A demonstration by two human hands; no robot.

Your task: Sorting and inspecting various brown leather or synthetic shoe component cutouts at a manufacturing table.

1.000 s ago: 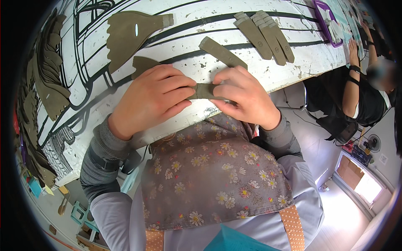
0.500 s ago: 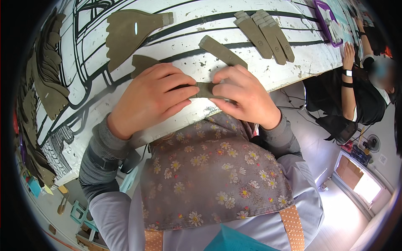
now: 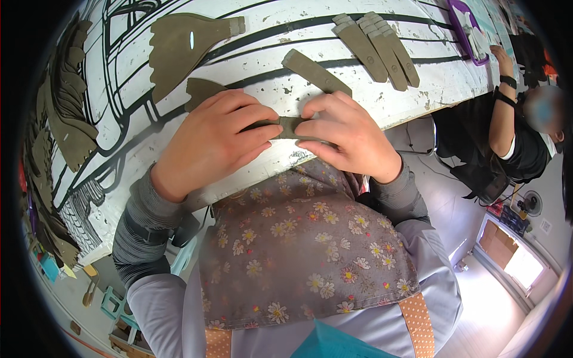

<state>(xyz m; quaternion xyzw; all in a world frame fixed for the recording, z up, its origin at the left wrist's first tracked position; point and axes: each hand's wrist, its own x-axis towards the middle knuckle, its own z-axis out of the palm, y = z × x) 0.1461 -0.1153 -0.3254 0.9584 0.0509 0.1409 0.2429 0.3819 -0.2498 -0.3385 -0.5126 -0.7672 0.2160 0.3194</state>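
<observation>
My left hand has its fingers bent together over a flat olive-brown piece. The scalloped end of an olive-brown piece shows past its knuckles; whether it is the same piece is hidden. Between my hands a narrow olive-brown strip is visible, held near the table's front edge. My right hand pinches the strip's right part, thumb below and fingers above. A loose olive-brown strap lies just beyond my right fingers, its near end touching or close to them.
Several matching straps lie at the upper right. A wide scalloped olive-brown piece rests at the upper left, with stacked pieces further left. A purple basket stands at the far right, near a seated co-worker.
My right fingers have shifted slightly left along the strip, so less of it shows. My left hand has barely moved. The co-worker's arm has changed position.
</observation>
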